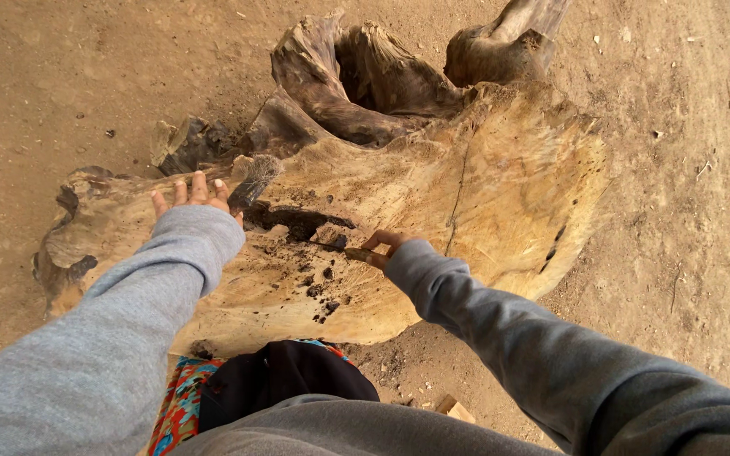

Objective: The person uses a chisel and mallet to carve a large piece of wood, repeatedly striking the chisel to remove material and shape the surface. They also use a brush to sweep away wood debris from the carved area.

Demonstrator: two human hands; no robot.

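A large, pale, weathered tree stump (pixel 483 177) lies on the dirt in front of me, with dark hollow roots at its far end. My left hand (pixel 193 193) rests flat on its upper left surface, fingers spread, beside a dark splintered knot (pixel 255 180). My right hand (pixel 379 246) grips a small wooden-handled metal tool (pixel 340 247). The tool's tip points into a dark rotten cavity (pixel 297 221) in the middle of the stump. Both arms wear grey sleeves.
Dark crumbs of rotten wood (pixel 323 291) are scattered below the cavity. A colourful patterned cloth (pixel 181 401) and a dark garment cover my lap. A small wood offcut (pixel 455 410) lies on the ground near my right elbow. Bare dirt floor (pixel 61 84) surrounds the stump.
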